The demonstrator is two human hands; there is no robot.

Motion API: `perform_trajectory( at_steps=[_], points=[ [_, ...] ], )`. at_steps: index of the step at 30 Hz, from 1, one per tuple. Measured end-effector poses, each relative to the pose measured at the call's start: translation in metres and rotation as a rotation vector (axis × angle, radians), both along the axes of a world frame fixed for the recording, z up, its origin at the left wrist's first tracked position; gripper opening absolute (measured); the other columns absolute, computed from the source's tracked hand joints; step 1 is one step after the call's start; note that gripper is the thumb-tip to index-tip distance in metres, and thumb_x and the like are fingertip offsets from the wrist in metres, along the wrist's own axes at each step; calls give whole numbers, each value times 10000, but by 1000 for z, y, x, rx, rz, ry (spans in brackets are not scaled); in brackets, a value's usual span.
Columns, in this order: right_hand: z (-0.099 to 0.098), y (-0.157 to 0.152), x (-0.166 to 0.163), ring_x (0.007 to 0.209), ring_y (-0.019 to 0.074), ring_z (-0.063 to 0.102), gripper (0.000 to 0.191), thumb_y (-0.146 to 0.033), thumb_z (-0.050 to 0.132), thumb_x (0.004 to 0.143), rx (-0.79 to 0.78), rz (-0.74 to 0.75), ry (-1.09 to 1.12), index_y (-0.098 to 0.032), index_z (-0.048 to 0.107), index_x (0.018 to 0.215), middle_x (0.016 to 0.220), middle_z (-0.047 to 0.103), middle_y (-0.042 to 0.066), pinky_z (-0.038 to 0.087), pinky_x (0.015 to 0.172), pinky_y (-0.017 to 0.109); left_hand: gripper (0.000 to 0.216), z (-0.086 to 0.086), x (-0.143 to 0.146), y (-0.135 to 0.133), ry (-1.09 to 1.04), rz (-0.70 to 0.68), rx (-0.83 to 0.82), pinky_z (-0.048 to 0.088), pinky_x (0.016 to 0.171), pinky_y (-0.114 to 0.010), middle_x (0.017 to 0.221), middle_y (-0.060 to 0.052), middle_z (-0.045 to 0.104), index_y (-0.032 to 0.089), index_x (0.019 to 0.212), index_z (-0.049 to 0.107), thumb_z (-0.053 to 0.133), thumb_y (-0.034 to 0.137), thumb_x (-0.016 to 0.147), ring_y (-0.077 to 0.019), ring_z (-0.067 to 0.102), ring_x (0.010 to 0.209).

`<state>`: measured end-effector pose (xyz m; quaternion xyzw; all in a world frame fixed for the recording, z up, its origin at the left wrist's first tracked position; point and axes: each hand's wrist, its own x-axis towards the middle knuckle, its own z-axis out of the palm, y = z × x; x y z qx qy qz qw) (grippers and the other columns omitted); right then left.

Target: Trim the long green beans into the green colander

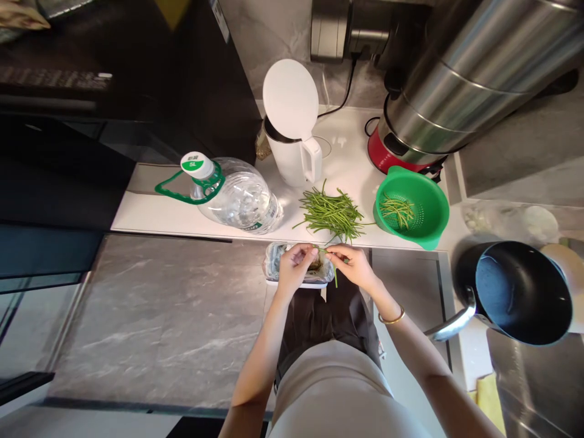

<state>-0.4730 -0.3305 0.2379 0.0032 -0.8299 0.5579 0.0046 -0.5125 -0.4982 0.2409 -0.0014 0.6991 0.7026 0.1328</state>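
Just off the counter's front edge, my left hand (pixel 296 264) and my right hand (pixel 350 263) pinch one thin green vegetable stem (pixel 322 250) between them. Part of the stem hangs down below my right fingers. Under both hands sits a small bin (pixel 272 263) lined with a clear bag, with some brownish scraps inside. A loose pile of green stems (pixel 331 210) lies on the counter right behind my hands. To the right of it, a green colander (pixel 431 204) holds a few short cut stems (pixel 396 210).
A large 5L water bottle (pixel 241 198) and a white kettle (pixel 292 161) with its lid up stand left of the pile. Behind the colander is a tall steel appliance with a red base (pixel 392 149). A black pot (pixel 520 292) is at right, handle pointing toward me.
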Motion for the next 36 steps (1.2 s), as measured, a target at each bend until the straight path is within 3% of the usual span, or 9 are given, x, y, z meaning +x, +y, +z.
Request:
perform_trajectory(
  at_steps=[4,9,12,16,23,26,29,32,36],
  points=[
    [7,-3,6,598,115,528,254,-377,567,843,-32,89,-35,-196,699,964,808,669,43,423,573,238,254,2,5,-3,-118,-77,86,532,627,-252,633,11,631,151,770,634,662,403,745,-112,597,588],
    [12,-6,10,565,101,485,271,-390,548,853,-88,145,-104,-183,700,939,783,663,31,380,523,224,257,-1,6,-11,-131,-215,77,545,643,-253,785,-33,692,157,868,684,679,379,740,-134,639,676],
    [10,-3,12,541,90,456,269,-390,547,852,-151,252,-169,-171,694,906,692,623,6,359,502,210,278,-1,4,-19,-131,-339,41,547,685,-260,838,-48,710,173,946,697,683,362,742,-157,662,754],
    [4,0,13,623,103,530,273,-398,573,834,-333,383,-293,-152,677,892,737,642,18,423,578,213,264,3,0,-29,-86,-521,-44,540,749,-277,890,-63,726,181,934,722,689,358,740,-180,675,811],
    [3,-3,17,631,114,551,304,-415,619,796,-395,411,-298,-127,702,846,733,666,42,452,592,232,240,13,-5,-43,72,-689,-173,527,715,-279,835,-71,732,186,891,742,660,373,766,-182,669,749],
    [2,-2,18,612,111,548,288,-402,628,792,-410,357,-285,-128,708,830,718,670,46,448,576,231,201,19,-3,-42,202,-658,-263,512,731,-270,833,-50,728,214,876,737,614,359,811,-165,663,754],
    [-2,-5,20,481,72,468,272,-402,626,794,-434,206,-297,-144,709,788,653,647,21,390,468,206,181,22,3,-33,384,-546,-394,502,773,-278,861,-32,721,238,880,715,562,330,853,-156,653,796],
    [-8,-12,22,384,49,375,281,-431,638,775,-520,-13,-322,-160,702,739,553,594,-14,326,392,203,183,17,10,-20,560,-408,-517,501,802,-312,868,-41,711,230,884,692,525,305,875,-165,641,826],
    [-13,-27,21,410,52,389,269,-434,712,699,-732,-284,-364,-166,694,711,572,588,-12,351,386,199,187,1,18,-4,698,-303,-613,497,835,-347,862,-60,696,212,931,664,486,252,894,-182,628,867]
  ],
)
